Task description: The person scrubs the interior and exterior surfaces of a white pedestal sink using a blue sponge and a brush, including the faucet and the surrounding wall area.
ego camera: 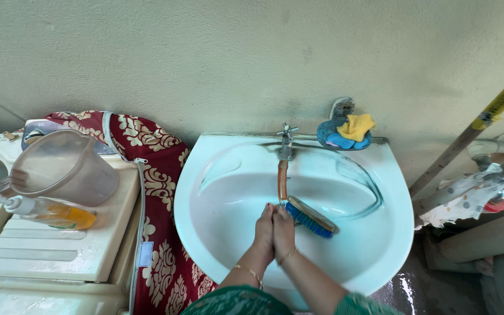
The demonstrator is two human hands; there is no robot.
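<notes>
Brush (311,217) lies bristles-down in the basin (228,233), clear of our hands. Left hand (264,228) and right hand (283,227) pressed palm-to-palm under the tap (285,146), holding nothing.

Both palms are pressed together, so can't see what's between them. The brush (311,217) handle end hides behind the right hand (284,230). Yellow pole (485,116) at 2 o'clock gets cut off.

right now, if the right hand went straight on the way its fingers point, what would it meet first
Probably the brush: the right hand, pressed against the left hand, points up toward the tap, and the brush's near end lies right at its fingertips. Beyond that hangs the brown hose. Depth is hard to judge.
</notes>
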